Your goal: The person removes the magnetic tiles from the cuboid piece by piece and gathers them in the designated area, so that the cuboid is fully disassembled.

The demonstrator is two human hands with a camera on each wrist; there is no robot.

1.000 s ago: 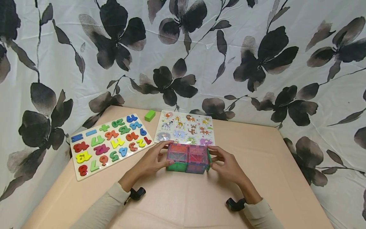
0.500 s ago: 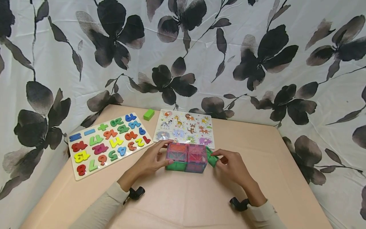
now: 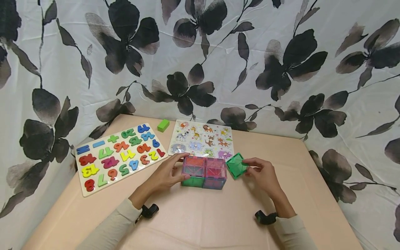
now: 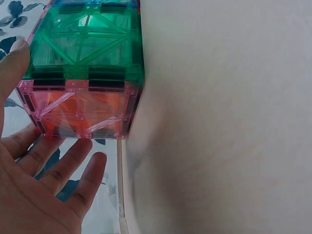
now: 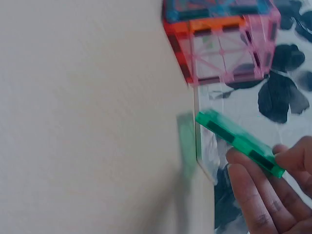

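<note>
A two-cube block of translucent magnetic tiles [image 3: 204, 172], pink, orange and green, stands on the tan table [image 3: 200, 218]. My left hand [image 3: 168, 173] rests against its left end with straight fingers [image 4: 73, 161] touching the pink tile [image 4: 80, 109]. My right hand [image 3: 260, 172] pinches a loose green square tile [image 3: 236, 165] just right of the block, tilted and lifted off the table. In the right wrist view the green tile [image 5: 239, 142] shows edge-on, apart from the block [image 5: 222, 39].
A number puzzle board [image 3: 120, 156] lies at the left. An animal peg puzzle [image 3: 203, 139] lies behind the block, with a small green brick [image 3: 163, 125] beside it. A flowered cloth [image 3: 200, 62] hangs behind and around the table.
My right hand has pulled the green tile off the block's right end and moved it right and up. The left hand has stayed on the block.
</note>
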